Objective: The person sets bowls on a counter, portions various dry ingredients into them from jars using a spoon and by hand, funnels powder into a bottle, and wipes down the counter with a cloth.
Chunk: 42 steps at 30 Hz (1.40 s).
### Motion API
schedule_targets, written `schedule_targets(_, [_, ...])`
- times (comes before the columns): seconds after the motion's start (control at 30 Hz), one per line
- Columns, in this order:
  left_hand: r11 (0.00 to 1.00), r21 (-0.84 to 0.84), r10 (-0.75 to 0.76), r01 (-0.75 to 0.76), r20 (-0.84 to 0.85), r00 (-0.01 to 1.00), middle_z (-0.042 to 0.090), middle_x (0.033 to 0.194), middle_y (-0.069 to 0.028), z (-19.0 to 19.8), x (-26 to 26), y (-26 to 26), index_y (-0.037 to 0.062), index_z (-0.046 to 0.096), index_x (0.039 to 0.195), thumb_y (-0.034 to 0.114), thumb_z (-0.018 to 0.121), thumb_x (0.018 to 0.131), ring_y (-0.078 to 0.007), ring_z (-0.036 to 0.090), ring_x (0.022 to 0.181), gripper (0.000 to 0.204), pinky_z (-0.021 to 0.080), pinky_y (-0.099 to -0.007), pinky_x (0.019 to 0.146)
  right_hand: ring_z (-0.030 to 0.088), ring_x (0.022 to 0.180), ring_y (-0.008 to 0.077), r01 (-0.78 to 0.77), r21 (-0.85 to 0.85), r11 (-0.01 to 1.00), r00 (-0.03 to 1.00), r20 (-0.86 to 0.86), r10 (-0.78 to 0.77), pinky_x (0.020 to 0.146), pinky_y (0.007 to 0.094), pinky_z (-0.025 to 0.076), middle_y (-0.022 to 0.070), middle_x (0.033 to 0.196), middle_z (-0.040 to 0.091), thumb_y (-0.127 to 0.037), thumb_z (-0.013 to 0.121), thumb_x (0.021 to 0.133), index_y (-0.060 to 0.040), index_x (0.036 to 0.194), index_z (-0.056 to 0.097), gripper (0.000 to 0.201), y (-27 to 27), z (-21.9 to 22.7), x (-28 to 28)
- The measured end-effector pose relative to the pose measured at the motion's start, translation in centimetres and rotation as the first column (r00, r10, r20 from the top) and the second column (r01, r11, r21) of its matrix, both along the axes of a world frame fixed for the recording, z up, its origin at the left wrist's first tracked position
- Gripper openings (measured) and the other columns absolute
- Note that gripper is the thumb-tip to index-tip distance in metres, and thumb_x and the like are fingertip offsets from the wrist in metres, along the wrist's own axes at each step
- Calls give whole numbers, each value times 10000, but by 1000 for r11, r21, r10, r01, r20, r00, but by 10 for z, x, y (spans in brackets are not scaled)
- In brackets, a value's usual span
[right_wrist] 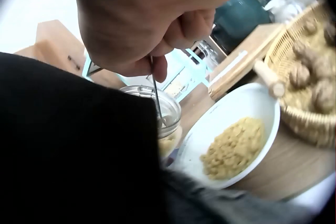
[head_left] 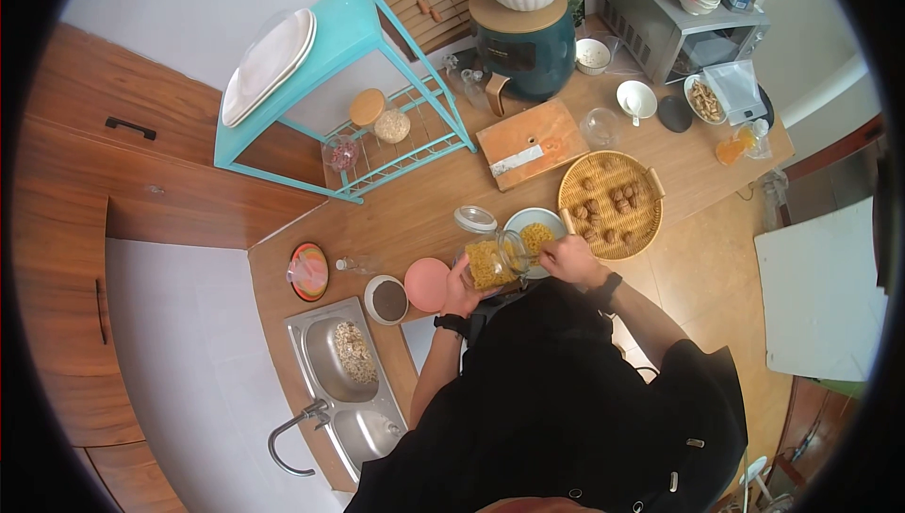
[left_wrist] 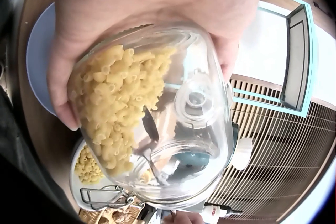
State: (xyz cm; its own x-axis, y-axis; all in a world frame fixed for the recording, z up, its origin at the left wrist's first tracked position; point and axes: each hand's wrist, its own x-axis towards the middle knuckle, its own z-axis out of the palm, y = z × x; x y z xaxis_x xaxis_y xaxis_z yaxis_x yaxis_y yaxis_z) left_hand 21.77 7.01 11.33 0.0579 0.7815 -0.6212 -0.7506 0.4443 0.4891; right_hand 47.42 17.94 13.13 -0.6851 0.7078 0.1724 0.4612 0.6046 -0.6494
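My left hand [head_left: 460,291] grips a clear glass jar [left_wrist: 205,129] with a wire clasp, its fingers and thumb spread round the body. The jar lies tilted on its side, with yellow macaroni [left_wrist: 113,98] heaped along one wall and its glass lid [head_left: 476,220] swung open. My right hand [head_left: 575,261] pinches the thin handle of a metal spoon [right_wrist: 156,98], which reaches through the jar's mouth. Inside the jar, the spoon's dark end [left_wrist: 150,125] sits beside the macaroni. A white bowl [right_wrist: 210,124] holding more macaroni [right_wrist: 236,148] stands below the jar's mouth.
A wicker tray [head_left: 568,194] of walnuts stands right of the bowl. Left of the jar are a pink plate [head_left: 427,285] and a bowl of dark grains [head_left: 386,300]. Behind stand a wooden board [head_left: 537,136] and a turquoise rack [head_left: 391,53]; the sink [head_left: 325,376] is at left.
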Motion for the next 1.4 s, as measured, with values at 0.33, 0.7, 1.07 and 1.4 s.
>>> schedule_targets(0.33, [1000, -8, -17, 17, -1, 1000, 476, 1473, -93, -15, -9, -2, 181, 414, 1441, 471, 501, 957, -357, 476, 1335, 571, 350, -654, 1047, 684, 725, 339, 100, -509, 855, 970, -142, -199, 681, 393, 535, 190, 756, 685, -190, 626, 845, -20, 864, 718, 194, 16, -27, 24])
schedule_targets(0.7, [997, -79, -3, 3, 5, 1000, 477, 1467, -110, -21, -21, -11, 192, 429, 1422, 489, 546, 933, -358, 471, 1335, 584, 332, -635, 1073, 616, 564, 324, 131, 188, 973, 990, 31, -139, 545, 416, 508, 130, 606, 599, -157, 638, 815, -49, 705, 607, 157, 30, 12, 65])
schedule_targets(1.07, [998, -35, -45, 45, -13, 999, 494, 1454, -90, -1, -5, 5, 182, 433, 1427, 469, 513, 962, -338, 496, 1313, 553, 364, -629, 1042, 636, 591, 331, -69, 99, 993, 997, 37, 66, 558, 443, 514, 140, 621, 621, -180, 617, 826, -44, 701, 596, 186, 16, 15, 1])
schedule_targets(1.4, [996, -58, -63, 63, -12, 998, 502, 1444, -65, -10, -12, 4, 216, 432, 1426, 457, 493, 973, -329, 506, 1305, 517, 395, -633, 1019, 675, 688, 347, 37, -442, 896, 980, -157, -118, 661, 403, 535, 190, 733, 679, -195, 649, 816, -7, 845, 708, 199, 19, -39, 14])
